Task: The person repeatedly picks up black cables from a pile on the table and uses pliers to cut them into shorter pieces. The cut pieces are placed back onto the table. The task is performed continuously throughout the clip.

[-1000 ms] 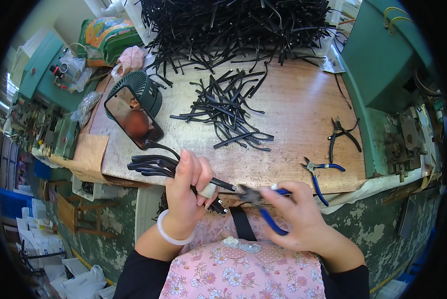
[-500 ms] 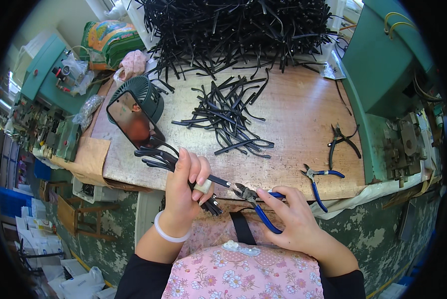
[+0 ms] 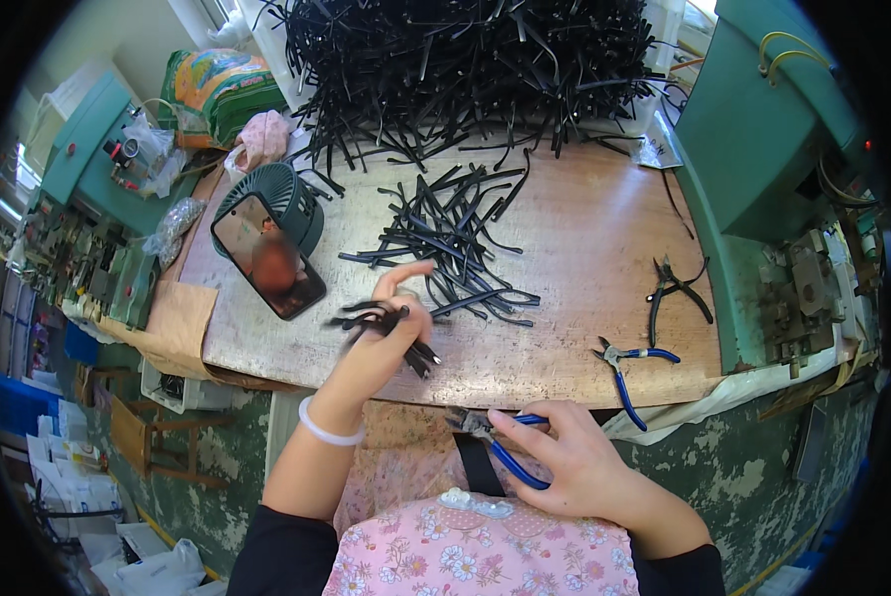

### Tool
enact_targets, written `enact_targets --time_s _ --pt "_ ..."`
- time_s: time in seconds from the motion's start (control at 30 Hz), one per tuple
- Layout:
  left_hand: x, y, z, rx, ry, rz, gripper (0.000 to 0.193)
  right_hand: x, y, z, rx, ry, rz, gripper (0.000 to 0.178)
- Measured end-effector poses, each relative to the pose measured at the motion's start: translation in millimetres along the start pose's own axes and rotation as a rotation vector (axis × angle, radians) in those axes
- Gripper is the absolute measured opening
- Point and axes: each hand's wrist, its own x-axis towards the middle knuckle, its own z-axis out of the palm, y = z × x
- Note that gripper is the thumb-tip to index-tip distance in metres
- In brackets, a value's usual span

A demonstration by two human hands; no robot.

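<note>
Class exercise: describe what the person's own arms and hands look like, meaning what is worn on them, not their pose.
Both forearms are bare, with black sleeves pushed up toward the elbows. The left hand has a pale ring-shaped bangle round its wrist. The right hand wears no glove, and no ring or watch can be seen.

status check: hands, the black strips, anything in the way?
Left hand shut on bundle of black strips above the table edge. Right hand shut on blue-handled pliers at the lap. Loose strips ahead; nothing blocking.
</note>
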Motion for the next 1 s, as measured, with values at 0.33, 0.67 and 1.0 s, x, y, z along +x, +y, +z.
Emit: enact_targets --time_s 0.33,0.67,1.0 --pt "30 -16 39 1.103 -0.146 -0.122 0.029 -2 -1 2 0.09 -0.036 0.009 0.072" --pt "-2 14 13 -0.36 0.147 -0.412 0.033 1 8 0 0.058 0.11 0.083 0.069" --pt "-13 43 20 -0.482 0.03 -0.395 0.047 15 -4 -14 -0.246 0.046 -0.098 0.066"
